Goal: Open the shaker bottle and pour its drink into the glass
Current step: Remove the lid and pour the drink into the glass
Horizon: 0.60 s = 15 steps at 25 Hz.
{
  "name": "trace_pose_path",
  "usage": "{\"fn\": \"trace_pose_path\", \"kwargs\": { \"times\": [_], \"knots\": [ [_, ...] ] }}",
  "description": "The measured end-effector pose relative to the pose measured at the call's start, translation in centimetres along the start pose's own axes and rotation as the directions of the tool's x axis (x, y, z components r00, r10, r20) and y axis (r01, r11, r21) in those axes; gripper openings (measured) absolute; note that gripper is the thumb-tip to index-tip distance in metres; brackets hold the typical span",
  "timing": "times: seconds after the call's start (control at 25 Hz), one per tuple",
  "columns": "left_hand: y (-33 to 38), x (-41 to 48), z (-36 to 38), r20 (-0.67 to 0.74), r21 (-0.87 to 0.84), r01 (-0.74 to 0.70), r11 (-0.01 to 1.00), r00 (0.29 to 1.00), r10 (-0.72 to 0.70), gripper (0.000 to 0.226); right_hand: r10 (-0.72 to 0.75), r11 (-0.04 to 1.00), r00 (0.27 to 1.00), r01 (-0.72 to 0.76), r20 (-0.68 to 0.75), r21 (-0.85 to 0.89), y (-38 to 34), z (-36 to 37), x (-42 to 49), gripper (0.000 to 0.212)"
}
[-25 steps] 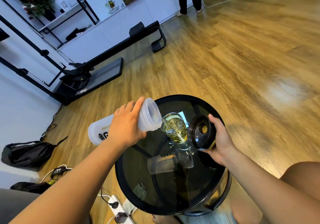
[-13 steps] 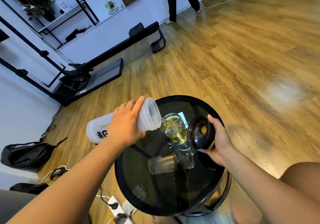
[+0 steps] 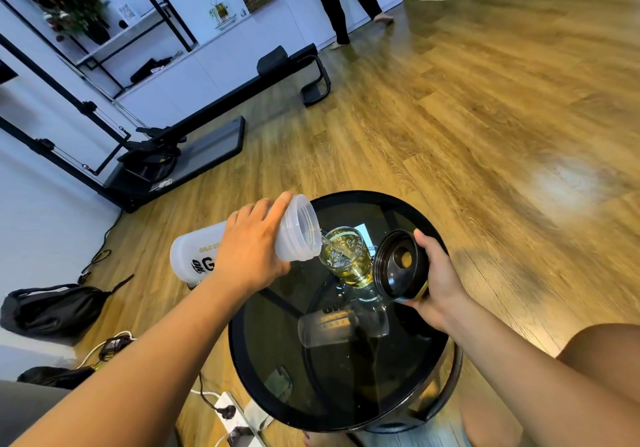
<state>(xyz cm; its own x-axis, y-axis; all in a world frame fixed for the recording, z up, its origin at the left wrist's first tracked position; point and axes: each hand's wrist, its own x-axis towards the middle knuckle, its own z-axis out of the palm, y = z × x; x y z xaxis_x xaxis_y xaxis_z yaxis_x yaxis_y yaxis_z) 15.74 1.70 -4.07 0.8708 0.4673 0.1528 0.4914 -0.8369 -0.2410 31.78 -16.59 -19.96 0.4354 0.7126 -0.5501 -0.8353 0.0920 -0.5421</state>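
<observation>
**While the drink runs into the glass**

Head view. As the left hand point(image 3: 249, 249) grips the translucent white plastic shaker bottle point(image 3: 298, 233) around its middle, fingers curled over the top and the index finger lying along the wall toward the threaded neck, the bottle lies tipped almost level, its open mouth to the right. The mouth sits just above the left rim of the clear drinking glass point(image 3: 348, 256). A thin clear stream point(image 3: 325, 239) runs from the mouth into the glass.

The glass stands upright on the round black table with a dark glass top point(image 3: 277, 342), toward its far side. It holds bubbling yellow-gold liquid.

The right hand point(image 3: 440, 280) holds the round black screw lid point(image 3: 398, 265) just to the right of the glass. The thumb lies on its upper edge, the fingers are wrapped behind it, and the hollow inside faces the camera. Whether lid and glass touch, I cannot tell.

The table top mirrors the bottle as a pale reflection point(image 3: 341, 325).

Surroundings: wood-plank floor point(image 3: 485, 117); black bag point(image 3: 52, 308) on the floor at left; white power strip point(image 3: 232, 415) near the table base; black exercise machine point(image 3: 180, 149) by the wall; a second person's legs point(image 3: 343, 0) at the far wall.
</observation>
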Motion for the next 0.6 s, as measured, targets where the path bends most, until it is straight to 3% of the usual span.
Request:
{"fn": "trace_pose_path", "kwargs": {
  "times": [0.32,0.6],
  "knots": [
    [0.1,0.2,-0.4,0.001,0.044,-0.031,0.999,1.0,0.031,0.111,-0.001,1.0,1.0,0.001,-0.001,-0.007,0.1,0.0,0.0,0.065],
    [0.3,1.0,-0.5,-0.059,0.234,-0.154,0.96,0.983,0.172,0.109,-0.003,1.0,1.0,0.002,-0.008,-0.015,0.0,0.0,-0.1,0.065]
  ]
}}
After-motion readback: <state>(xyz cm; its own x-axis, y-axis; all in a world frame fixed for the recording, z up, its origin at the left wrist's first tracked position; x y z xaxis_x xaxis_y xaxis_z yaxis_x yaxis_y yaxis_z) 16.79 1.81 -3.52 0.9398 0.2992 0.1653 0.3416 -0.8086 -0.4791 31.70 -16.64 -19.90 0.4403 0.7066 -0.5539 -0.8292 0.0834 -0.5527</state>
